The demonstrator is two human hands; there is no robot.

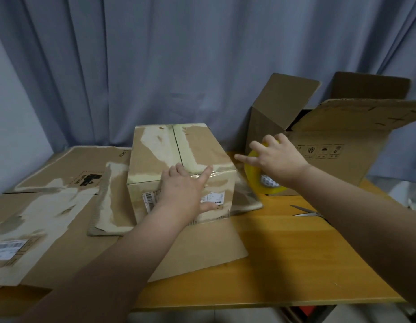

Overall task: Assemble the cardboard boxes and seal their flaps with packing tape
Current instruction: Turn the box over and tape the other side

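A closed cardboard box (169,150) with torn paper patches stands in the middle of the wooden table (295,252). My left hand (183,190) lies flat with spread fingers on its near side, over a strip of clear tape at the top edge. My right hand (274,157) grips a roll of yellowish packing tape (260,178) just right of the box, its index finger pointing left. A clear stretch of tape seems to run from the roll toward the box corner.
A larger open box (337,145) with raised flaps stands at the back right. Flattened cardboard (53,206) covers the table's left side. Scissors (306,212) lie on the table by my right forearm. A blue curtain hangs behind.
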